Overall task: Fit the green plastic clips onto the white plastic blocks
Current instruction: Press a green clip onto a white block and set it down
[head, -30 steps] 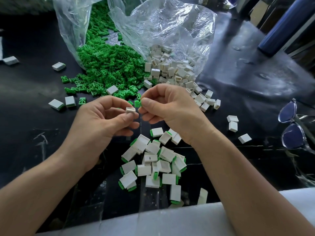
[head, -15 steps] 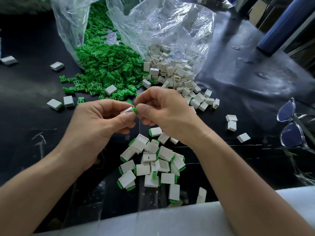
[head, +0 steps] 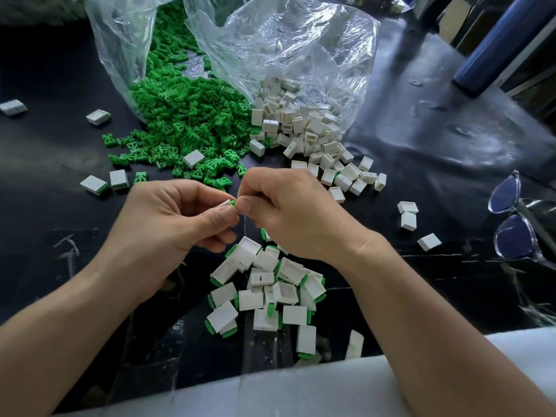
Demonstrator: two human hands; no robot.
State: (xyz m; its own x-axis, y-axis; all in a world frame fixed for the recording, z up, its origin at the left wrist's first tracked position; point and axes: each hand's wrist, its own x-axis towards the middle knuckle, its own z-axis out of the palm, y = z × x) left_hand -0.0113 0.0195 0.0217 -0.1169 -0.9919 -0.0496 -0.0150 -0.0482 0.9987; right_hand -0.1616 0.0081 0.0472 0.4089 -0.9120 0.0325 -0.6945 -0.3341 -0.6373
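Note:
My left hand [head: 168, 221] pinches a small white block [head: 225, 204] between thumb and forefinger, above the black table. My right hand [head: 288, 212] pinches a green clip [head: 232, 203] and presses it against the block's end; only a sliver of green shows. A heap of green clips [head: 180, 127] spills from a clear bag at the back left. Beside it, loose white blocks [head: 307, 130] spill from a second clear bag. Below my hands lies a pile of white blocks with green clips fitted [head: 264, 284].
Stray white blocks lie at the left [head: 97, 116] and right [head: 408, 215] on the black table [head: 421, 164]. Clear-framed glasses [head: 511, 218] rest at the right edge. A blue cylinder [head: 493, 49] stands at the back right. A white foam strip [head: 270, 392] lines the near edge.
My hands have come together. The green clip, held apart from the block a second ago, now sits pushed against the block's end with less green showing.

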